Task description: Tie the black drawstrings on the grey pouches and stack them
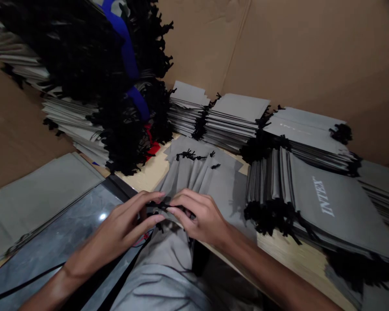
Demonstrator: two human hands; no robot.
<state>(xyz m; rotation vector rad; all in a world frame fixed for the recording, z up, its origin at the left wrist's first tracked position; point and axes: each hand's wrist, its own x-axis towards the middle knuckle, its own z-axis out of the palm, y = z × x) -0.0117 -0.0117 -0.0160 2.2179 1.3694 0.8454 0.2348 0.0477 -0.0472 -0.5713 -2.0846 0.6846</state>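
Black drawcord [164, 206] is running between my hands, low at the near edge of the tabletop [282, 252], just above my lap [171, 276]. My right hand [202, 214] is pinching it, its grip clamping thumb and forefinger on the cord. My left hand [125, 224] is facing it, thumb and forefinger standing apart above and below the cord; I cannot tell whether its hidden fingers are gripping anything. Grey drawstring pouches [184, 175] are lying fanned just beyond my fingers, probably so that single ones are separating easily. To the right, a pouch printed INTEX [327, 198] is leaning beside others, while neat piles [235, 108] are lining the cardboard wall [278, 52], likely squared up for saving room. A tall heap [68, 52] at left is showing black cord ends. Both my forearms are slanting inward from the lower corners, I suppose for bringing the fingertips close together.
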